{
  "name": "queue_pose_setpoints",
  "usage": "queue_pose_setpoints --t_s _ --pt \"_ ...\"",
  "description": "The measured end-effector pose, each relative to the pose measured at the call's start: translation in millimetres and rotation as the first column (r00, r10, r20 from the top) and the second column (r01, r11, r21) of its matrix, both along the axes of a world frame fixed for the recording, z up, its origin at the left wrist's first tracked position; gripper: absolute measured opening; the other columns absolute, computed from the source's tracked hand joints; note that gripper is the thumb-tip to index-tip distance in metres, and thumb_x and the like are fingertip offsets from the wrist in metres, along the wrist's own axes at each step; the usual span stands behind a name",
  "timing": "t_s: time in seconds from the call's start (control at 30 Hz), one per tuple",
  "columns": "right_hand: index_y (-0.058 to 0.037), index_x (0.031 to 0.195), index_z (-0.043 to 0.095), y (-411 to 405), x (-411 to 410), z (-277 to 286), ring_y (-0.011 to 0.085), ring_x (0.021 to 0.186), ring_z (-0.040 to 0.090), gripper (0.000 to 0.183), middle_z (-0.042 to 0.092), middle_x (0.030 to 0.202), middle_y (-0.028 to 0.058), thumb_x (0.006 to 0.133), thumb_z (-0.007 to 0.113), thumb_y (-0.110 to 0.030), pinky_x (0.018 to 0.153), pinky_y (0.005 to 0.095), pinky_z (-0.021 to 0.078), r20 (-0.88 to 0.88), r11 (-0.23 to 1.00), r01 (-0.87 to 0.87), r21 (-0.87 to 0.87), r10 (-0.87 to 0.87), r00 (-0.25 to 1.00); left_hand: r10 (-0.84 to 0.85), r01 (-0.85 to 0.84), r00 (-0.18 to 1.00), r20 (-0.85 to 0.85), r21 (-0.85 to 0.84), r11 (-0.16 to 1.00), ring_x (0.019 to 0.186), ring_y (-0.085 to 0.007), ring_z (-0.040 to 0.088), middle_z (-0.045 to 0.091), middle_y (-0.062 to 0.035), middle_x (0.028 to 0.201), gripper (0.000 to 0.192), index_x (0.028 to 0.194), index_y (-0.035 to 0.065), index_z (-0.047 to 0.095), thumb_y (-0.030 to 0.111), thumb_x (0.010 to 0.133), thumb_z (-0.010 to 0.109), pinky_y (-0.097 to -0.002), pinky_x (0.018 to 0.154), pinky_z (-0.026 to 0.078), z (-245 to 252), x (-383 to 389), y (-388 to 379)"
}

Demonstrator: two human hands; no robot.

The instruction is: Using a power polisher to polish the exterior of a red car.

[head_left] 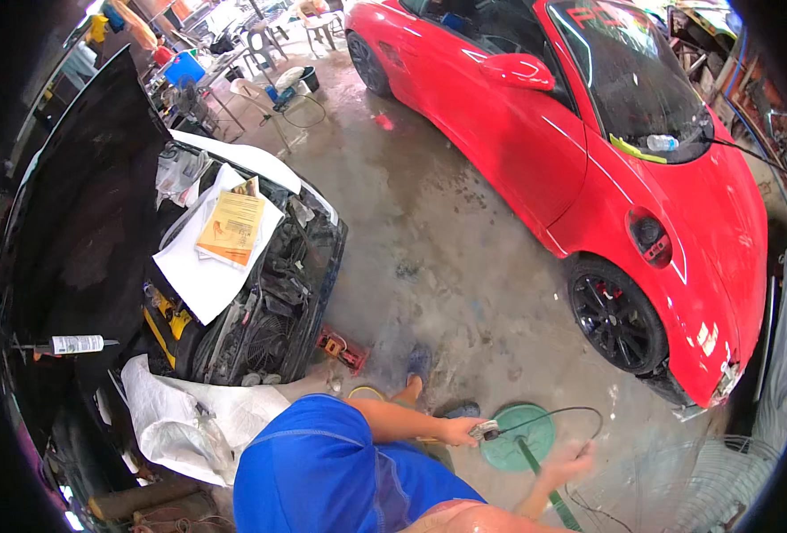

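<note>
My left hand [461,431] grips a small pale grey electrical connector [482,430], probably an extension socket, with a black plug at its end. A thin black cable [566,408] loops from the plug across to my right hand [570,460]. Motion blurs my right hand, but its fingers appear closed on that cable. Below my hands stands a pedestal fan, with its round green base [500,453] on the floor and its green pole [560,510] slanting toward the lower right. The fan's wire grille [713,480] spreads beside my right hand.
A red car [500,133] stands ahead on the right. To the left is a car with its hood [86,200] raised and papers [233,226] over the engine bay. A red tool or device [343,350], white sheeting [200,413], and a plastic chair [260,93] are around.
</note>
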State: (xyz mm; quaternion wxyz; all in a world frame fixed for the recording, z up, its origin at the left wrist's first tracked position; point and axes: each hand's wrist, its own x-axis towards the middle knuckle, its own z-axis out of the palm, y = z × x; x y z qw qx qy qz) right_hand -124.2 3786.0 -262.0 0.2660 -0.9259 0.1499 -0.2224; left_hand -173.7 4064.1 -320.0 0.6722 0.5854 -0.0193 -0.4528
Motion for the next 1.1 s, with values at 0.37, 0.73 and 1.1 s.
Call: queue_pose_setpoints --t_s 0.37,0.73,1.1 --pt "0.0023 0.1 0.057 126.9 -42.9 -37.9 0.0147 0.055 0.06 0.023 0.061 0.079 0.0088 0.1 0.057 -0.021 0.044 0.0297 0.0514 -0.299 0.503 0.055 0.862 0.419 0.857 0.235 -0.245 0.965 0.117 0.08 0.966 0.104 -0.0211 0.057 0.061 -0.0134 0.106 0.064 0.138 0.0053 0.051 0.055 0.105 0.03 -0.0363 0.098 0.043 3.5 -1.5 -1.9" --pt "0.0075 0.112 0.057 -4.8 -76.4 -130.5 0.0295 0.067 0.067 0.037 0.064 0.092 0.0183 0.098 0.056 -0.027 0.057 0.0416 0.0589 -0.844 0.458 0.76 0.461 -0.04 0.536 0.88 -0.893 0.45 -0.151 -0.075 0.443 0.055 -0.0065 0.043 0.06 0.0003 0.089 0.062 0.122 0.0145 0.057 0.067 0.097 0.038 -0.0223 0.044 0.029 90.5 147.0 38.4" --pt "-0.0006 0.145 0.035 207.0 88.2 13.9 0.0293 0.14 0.035 0.089 0.028 0.155 0.0207 0.076 0.083 -0.03 0.113 0.0412 0.0318 -0.202 0.294 -0.271 0.917 0.925 0.322 0.97 -0.363 0.241 0.026 -0.925 0.114 0.064 -0.0105 0.057 0.063 -0.0087 0.102 0.084 0.134 0.0053 0.046 0.076 0.093 0.029 -0.0235 0.04 0.038 378.6 227.9 109.8"
